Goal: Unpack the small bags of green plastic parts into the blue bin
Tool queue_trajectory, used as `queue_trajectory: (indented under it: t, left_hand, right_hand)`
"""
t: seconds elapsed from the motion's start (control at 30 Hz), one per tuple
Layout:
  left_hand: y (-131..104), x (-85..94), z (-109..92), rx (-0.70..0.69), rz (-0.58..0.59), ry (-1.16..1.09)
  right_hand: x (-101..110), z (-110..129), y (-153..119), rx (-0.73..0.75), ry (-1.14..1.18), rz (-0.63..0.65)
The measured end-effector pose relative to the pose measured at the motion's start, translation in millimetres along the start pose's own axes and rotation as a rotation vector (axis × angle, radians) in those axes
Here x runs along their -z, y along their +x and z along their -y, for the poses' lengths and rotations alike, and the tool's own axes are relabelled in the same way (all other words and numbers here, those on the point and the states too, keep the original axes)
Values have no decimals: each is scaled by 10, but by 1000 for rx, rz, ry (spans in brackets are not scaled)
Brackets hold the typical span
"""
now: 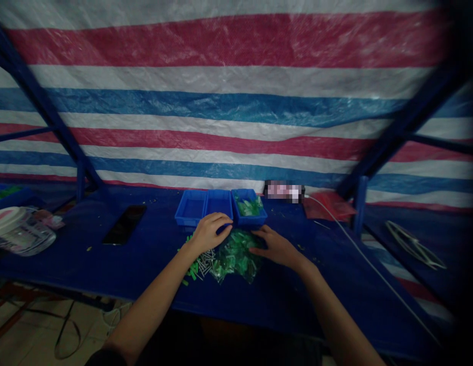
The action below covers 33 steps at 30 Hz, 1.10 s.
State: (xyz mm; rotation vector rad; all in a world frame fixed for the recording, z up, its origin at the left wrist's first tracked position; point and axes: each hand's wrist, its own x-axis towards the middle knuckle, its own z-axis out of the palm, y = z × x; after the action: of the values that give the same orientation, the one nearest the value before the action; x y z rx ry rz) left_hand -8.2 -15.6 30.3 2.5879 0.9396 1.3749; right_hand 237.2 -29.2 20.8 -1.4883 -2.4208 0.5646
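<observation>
My left hand [211, 234] hovers or rests just in front of the blue bins, thumb apart from its bent fingers, with nothing visible in it. Beneath its wrist lies a loose pile of metal screws [206, 263] and green plastic wall plugs [192, 275]. My right hand [276, 247] has its thumb and fingers spread at the right side of a heap of small clear bags [236, 259] with green contents. Its fingertips touch or nearly touch the heap. Behind stand an empty-looking blue bin [191, 209], a second blue compartment [220, 202] and a blue bin holding green-filled bags [250, 219].
A dark phone [124, 225] lies left on the blue table [87, 274]. Further left stands a clear plastic tub [25, 236]. At the back right are a blurred-out device [284, 190], its white cable [350, 236] and a red bag [329, 205]. Blue frame posts [53, 119] flank the striped sheet.
</observation>
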Motion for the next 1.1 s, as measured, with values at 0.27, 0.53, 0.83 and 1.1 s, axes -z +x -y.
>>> queue_trajectory:
  t: [0.27, 0.53, 0.83, 1.1]
  left_hand:
    - [10, 9, -9, 12, 17, -8]
    - [3, -3, 9, 26, 41, -14]
    - [11, -7, 13, 206, 37, -225]
    - [40, -85, 108, 571, -51, -644]
  right_hand:
    - [41, -35, 38, -42, 183, -38]
    - [297, -40, 101, -6, 295, 67]
    - [427, 328, 414, -23, 859, -273]
    - [102, 610, 731, -164, 1475, -509]
